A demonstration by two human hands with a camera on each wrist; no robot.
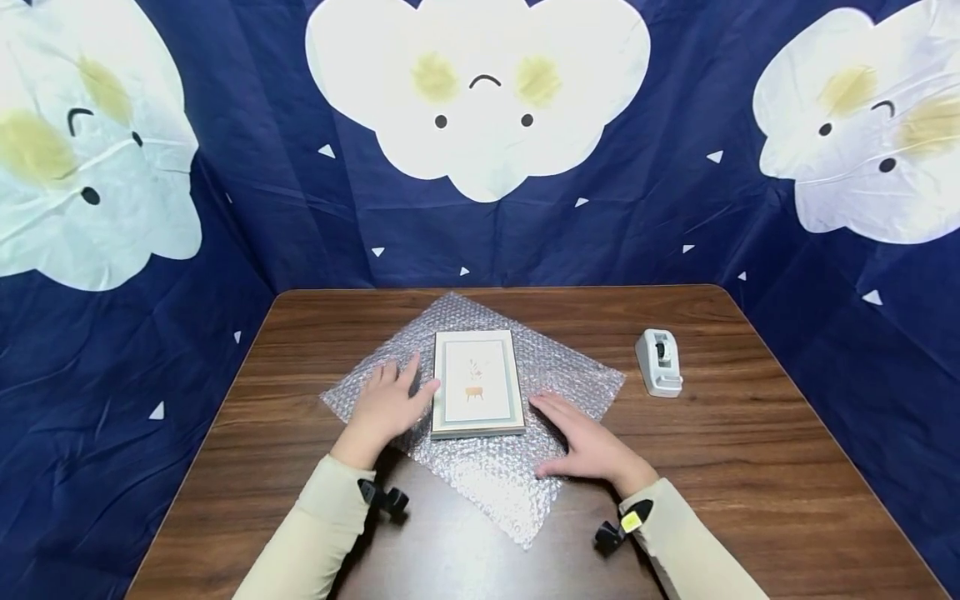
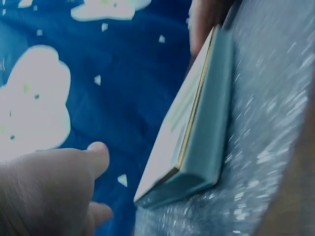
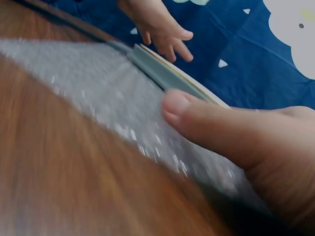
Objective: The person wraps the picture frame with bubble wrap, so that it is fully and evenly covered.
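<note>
A flat rectangular box-like item (image 1: 480,408) lies on a sheet of bubble wrap (image 1: 498,483) turned cornerwise on the table. Its pale top carries a blue border and a small print of a plant above an orange stand. From the left wrist view, the item (image 2: 204,118) shows thick grey-green sides and a thin gold edge; whether it is a book, box or frame I cannot tell. My left hand (image 1: 386,408) spreads its fingers at the item's left side, thumb close to the edge. To the right, my right hand (image 1: 588,446) reaches over the wrap with fingers extended, apart from the item.
A white tape dispenser (image 1: 660,367) stands at the right on the brown wooden table (image 1: 750,467). Dark blue cloth (image 1: 525,242) with white clouds hangs behind the table and along both sides. Each wrist wears a small black camera.
</note>
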